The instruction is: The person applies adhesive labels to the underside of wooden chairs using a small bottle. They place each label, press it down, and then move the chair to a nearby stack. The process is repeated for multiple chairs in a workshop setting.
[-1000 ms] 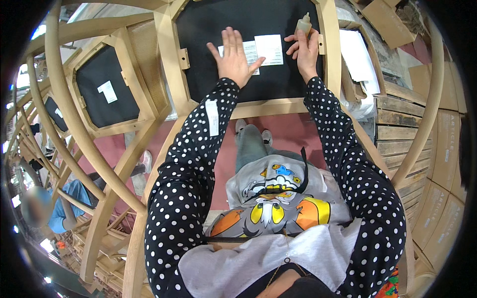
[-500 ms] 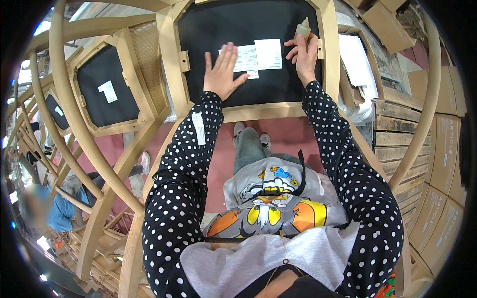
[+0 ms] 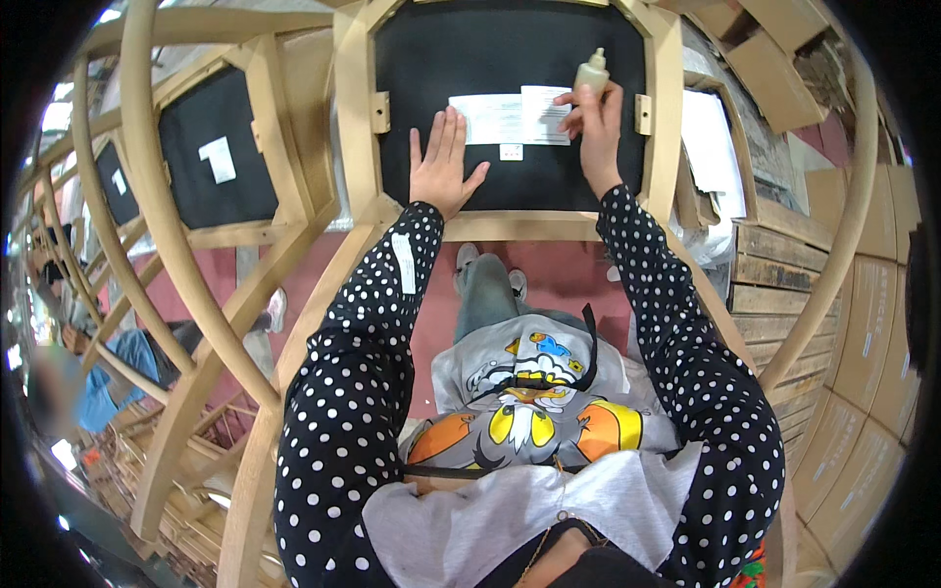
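Note:
My left hand [image 3: 443, 165] lies flat with its fingers stretched on the black panel [image 3: 421, 64] of an upturned wooden chair, its fingertips at the left edge of a white paper label [image 3: 487, 119]. A second white label [image 3: 545, 115] adjoins it on the right, and a small white tag [image 3: 511, 152] sits just below. My right hand [image 3: 599, 137] is closed round a small squeeze bottle [image 3: 592, 74], nozzle pointing up and away, with its fingers at the second label's right edge. The pale wooden frame [image 3: 520, 224] surrounds the panel.
More upturned chairs stand to the left, one with a labelled black panel [image 3: 247, 162]. Curved chair legs [image 3: 186, 230] rise on both sides. A carton with white sheets [image 3: 708, 142], a slatted wooden pallet [image 3: 784, 265] and stacked cardboard boxes [image 3: 867, 323] are at right. A person in blue [image 3: 123, 377] is at far left.
My left hand has come down flat on the panel beside the label. My right hand, with the bottle, has moved slightly nearer and its fingers now reach the right label.

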A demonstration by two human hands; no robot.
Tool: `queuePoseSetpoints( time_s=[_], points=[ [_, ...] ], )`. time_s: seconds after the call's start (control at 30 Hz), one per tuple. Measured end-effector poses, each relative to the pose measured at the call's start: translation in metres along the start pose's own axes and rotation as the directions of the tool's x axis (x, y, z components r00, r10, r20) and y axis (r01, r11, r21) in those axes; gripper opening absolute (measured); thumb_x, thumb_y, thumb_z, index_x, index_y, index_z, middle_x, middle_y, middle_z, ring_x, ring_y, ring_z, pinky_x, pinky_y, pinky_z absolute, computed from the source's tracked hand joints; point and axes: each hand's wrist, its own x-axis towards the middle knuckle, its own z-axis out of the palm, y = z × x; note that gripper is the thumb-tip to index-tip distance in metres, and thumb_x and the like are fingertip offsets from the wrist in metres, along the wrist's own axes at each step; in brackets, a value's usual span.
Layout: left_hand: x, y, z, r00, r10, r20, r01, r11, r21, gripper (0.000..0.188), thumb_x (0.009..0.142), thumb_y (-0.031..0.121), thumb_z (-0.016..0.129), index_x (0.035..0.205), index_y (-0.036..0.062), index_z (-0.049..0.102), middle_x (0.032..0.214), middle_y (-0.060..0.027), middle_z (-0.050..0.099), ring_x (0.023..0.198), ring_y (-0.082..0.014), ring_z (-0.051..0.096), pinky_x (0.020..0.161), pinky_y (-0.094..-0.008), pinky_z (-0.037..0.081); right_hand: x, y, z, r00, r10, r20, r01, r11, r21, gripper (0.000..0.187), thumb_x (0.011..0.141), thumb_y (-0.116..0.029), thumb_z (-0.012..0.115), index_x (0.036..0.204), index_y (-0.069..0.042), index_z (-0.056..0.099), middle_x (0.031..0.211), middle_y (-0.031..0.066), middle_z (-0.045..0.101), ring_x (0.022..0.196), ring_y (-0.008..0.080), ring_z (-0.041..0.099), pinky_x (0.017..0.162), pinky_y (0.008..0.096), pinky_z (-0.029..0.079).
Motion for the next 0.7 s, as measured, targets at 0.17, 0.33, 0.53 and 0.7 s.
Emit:
queuePoseSetpoints(
  time_s=[0.17, 0.33, 0.53, 0.7],
  points=[
    [-0.004, -0.001, 0.004, 0.993, -0.004, 0.120, -0.009, 0.994, 0.108, 0.088, 0.094, 0.057, 0.055, 0.163, 0.0092, 0.026, 0.171, -0.0104, 0.018, 0.159, -0.0221, 0.015, 0.126, -0.0585, 0.009, -0.064, -0.028, 0.072, 0.768, 0.266, 0.583, -0.407, 0.905, 0.123, 0.044, 0.109, -0.036, 0.052, 0.138, -0.007, 0.038, 0.115, 0.0138, 0.072, 0.076, 0.0175, 0.070, 0.061, 0.0261, 0.055],
    [-0.002, -0.006, 0.018, 0.995, 0.017, -0.094, -0.026, 0.996, -0.090, 0.092, 0.095, 0.060, 0.053, 0.164, 0.0089, 0.021, 0.172, -0.0085, 0.017, 0.160, -0.0214, 0.011, 0.124, -0.0623, 0.010, -0.108, -0.055, 0.123, 0.622, 0.095, 0.777, -0.163, 0.987, 0.009, 0.047, 0.108, -0.037, 0.053, 0.140, -0.004, 0.041, 0.108, 0.0162, 0.069, 0.092, 0.0219, 0.070, 0.073, 0.0313, 0.056],
    [-0.002, -0.008, 0.021, 0.996, 0.046, -0.080, -0.046, 0.999, 0.011, 0.092, 0.095, 0.057, 0.057, 0.163, 0.0056, 0.022, 0.172, -0.0123, 0.015, 0.160, -0.0235, 0.009, 0.123, -0.0636, 0.012, -0.107, -0.071, 0.118, 0.500, 0.202, 0.842, -0.242, 0.966, -0.088, 0.050, 0.107, -0.041, 0.054, 0.139, -0.005, 0.041, 0.098, 0.0145, 0.068, 0.060, 0.0171, 0.066, 0.056, 0.0310, 0.054],
    [-0.001, -0.007, 0.018, 0.995, 0.044, -0.087, -0.048, 0.998, -0.042, 0.090, 0.096, 0.054, 0.057, 0.163, 0.0057, 0.022, 0.171, -0.0128, 0.018, 0.159, -0.0257, 0.013, 0.123, -0.0647, 0.015, -0.107, -0.065, 0.107, 0.503, 0.224, 0.835, -0.265, 0.959, -0.097, 0.053, 0.107, -0.042, 0.053, 0.141, -0.004, 0.040, 0.106, 0.0149, 0.069, 0.071, 0.0177, 0.069, 0.061, 0.0301, 0.055]
  ],
)
